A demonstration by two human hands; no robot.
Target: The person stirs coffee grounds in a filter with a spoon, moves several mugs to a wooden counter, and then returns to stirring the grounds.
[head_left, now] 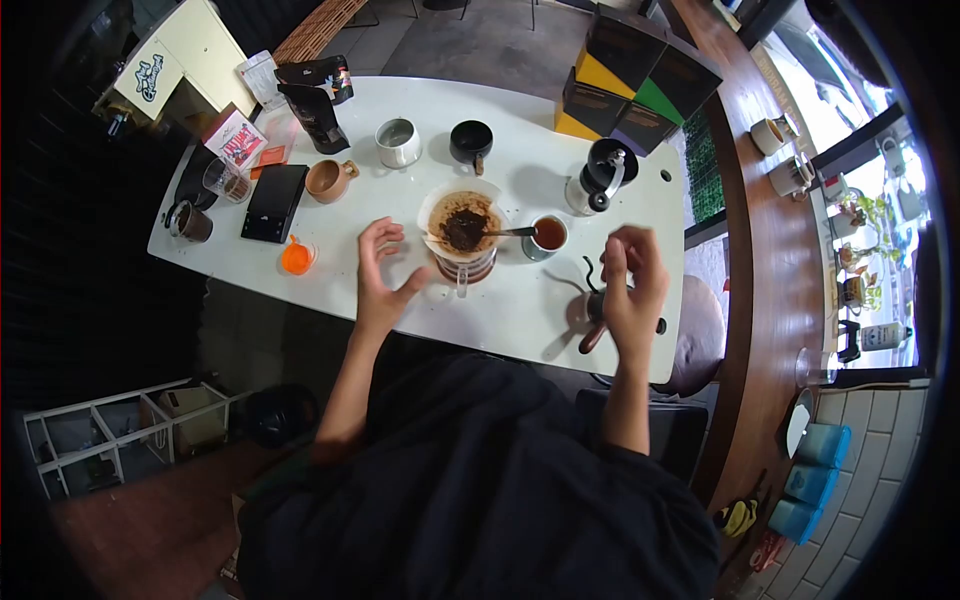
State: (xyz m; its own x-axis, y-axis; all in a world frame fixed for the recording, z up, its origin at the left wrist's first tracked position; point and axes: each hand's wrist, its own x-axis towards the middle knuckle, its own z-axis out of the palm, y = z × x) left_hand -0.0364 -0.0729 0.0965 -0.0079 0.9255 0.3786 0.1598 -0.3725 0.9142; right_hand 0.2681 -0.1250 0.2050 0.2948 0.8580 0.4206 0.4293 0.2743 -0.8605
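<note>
My left hand (385, 275) is raised left of the coffee dripper, fingers apart, holding nothing. The paper filter (432, 212) holds wet dark coffee grounds (465, 229), with a spoon (512, 232) lying across its right side. Beneath it stands a glass server (465, 272). A cup of reddish-brown liquid (549, 234) is just right of the filter. My right hand (635, 280) hovers at the right over the black kettle (596, 305) with a wooden handle; its fingers are curled, and whether they hold anything is hidden.
On the white table (400, 300) are a black scale (275, 203), an orange cup (297, 257), a brown mug (327, 181), a grey cup (398, 143), a black cup (471, 143) and a hand grinder (585, 192). Stacked boxes (625, 80) stand at the back right.
</note>
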